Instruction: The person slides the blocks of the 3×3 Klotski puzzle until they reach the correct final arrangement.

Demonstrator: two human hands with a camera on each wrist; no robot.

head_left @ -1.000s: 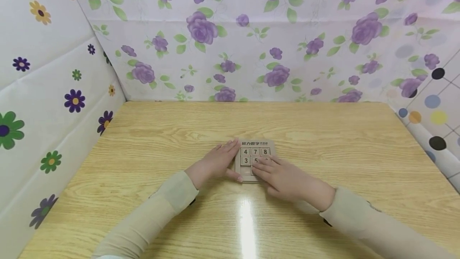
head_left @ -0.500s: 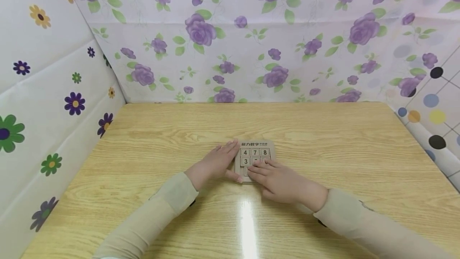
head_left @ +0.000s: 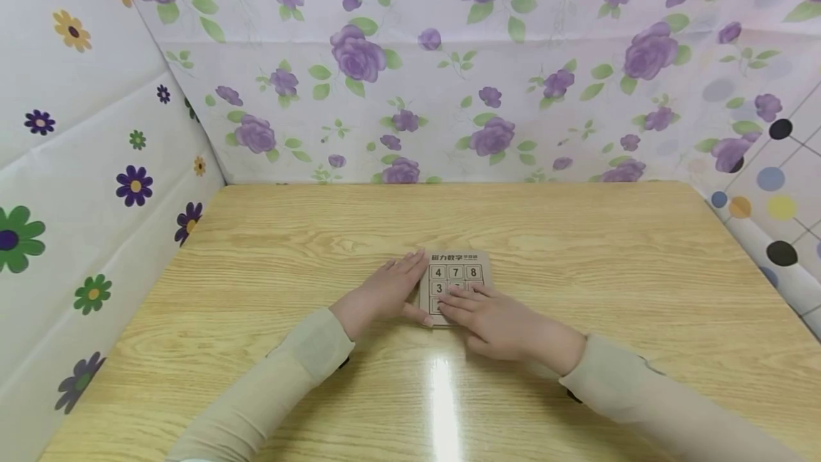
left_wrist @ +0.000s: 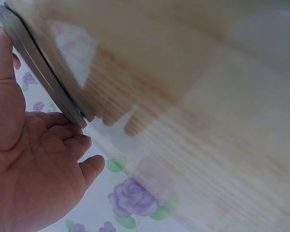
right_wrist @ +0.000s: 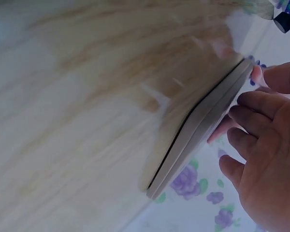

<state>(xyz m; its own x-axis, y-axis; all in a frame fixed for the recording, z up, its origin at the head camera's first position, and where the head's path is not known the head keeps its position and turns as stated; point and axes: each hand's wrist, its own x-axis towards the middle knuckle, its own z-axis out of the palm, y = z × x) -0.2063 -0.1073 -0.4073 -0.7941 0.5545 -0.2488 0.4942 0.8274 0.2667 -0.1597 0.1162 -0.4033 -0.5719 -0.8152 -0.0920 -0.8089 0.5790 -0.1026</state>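
At eight o'clock my left hand shows its palm, thumb and some fingers touching the edge of a beige slab at ten. Glossy tabletop spans twelve to four; purple-flowered cloth shows at six.

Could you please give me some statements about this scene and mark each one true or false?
1. The number board lies flat on the wooden table. True.
2. The top row of tiles reads 4, 8, 7. False: it reads 4, 7, 8.
3. The right hand hides some of the tiles from the head camera. True.
4. The left hand rests at the table's far edge, away from the board. False: it lies against the board's left edge.
5. The cloth behind the table is printed with purple flowers. True.
6. Both sleeves are bright red. False: they are pale beige.
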